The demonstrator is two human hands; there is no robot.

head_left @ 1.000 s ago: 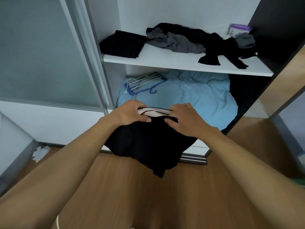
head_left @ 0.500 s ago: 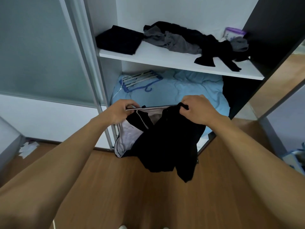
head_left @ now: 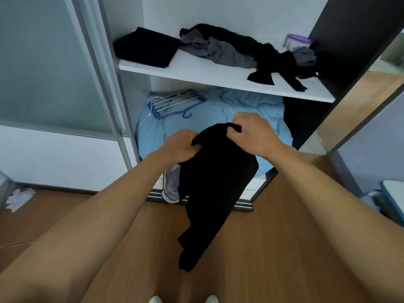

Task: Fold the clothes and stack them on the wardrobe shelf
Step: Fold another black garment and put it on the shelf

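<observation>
Head view:
- The black garment (head_left: 214, 182) hangs at the centre of the frame, in front of the open wardrobe. The left hand (head_left: 181, 147) grips a bunch of its top edge. The right hand (head_left: 251, 134) pinches the other end of that edge, with the fingers curled round the cloth.
- The cloth looks limp and uneven, with a long tail trailing toward the floor (head_left: 273, 248) at lower centre and a pale lining (head_left: 172, 184) showing at the left. The fold would probably come out crooked unless the edge is pulled level first.
- The right hand's pinch takes only a small tab of fabric, so a shake to straighten the garment could pull it free and drop that side.
- The white shelf (head_left: 207, 77) crosses the upper centre. One folded black piece (head_left: 146, 48) sits at its left end and an unfolded grey and black heap (head_left: 229, 51) sprawls across the middle and right, with a dark strip lying near the front lip. Sliding a new stack in carelessly could drag that strip off.
- Bare shelf board shows in front of the heap, beside the folded piece.
- The sliding door frame (head_left: 102, 84) bounds the opening on the left and the dark side panel (head_left: 349, 40) bounds it on the right. Blue bedding (head_left: 218, 112) and a hanger (head_left: 175, 103) lie below the shelf.
</observation>
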